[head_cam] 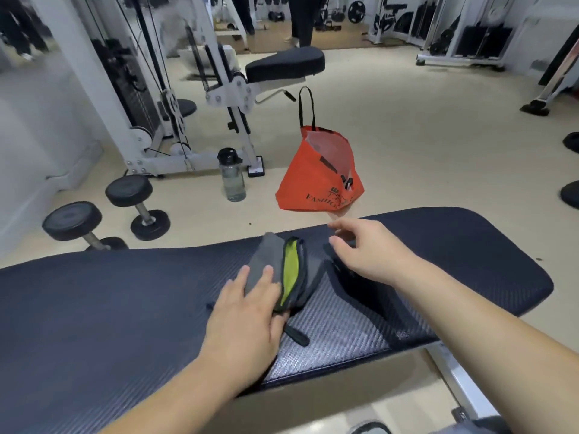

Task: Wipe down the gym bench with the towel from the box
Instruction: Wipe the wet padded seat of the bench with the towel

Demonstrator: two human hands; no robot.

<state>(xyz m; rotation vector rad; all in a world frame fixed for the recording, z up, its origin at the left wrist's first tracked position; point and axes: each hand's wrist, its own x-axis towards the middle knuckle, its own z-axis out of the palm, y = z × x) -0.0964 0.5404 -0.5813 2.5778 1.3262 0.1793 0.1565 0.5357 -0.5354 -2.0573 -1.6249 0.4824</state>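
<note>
Left hand (247,311) flat on gym bench (94,308), fingers spread, pressing down near end of folded grey towel (269,261) with lime-green lining. Towel lying on dark textured pad, near middle of bench. Right hand (369,252) just beyond, hovering over pad beside towel, fingers loosely open, holding nothing. Past bench, on pale floor: orange tote bag (316,180), clear water bottle (233,177) left of it, two black dumbbells (106,214) further left. White cable machine (194,98) behind.
</note>
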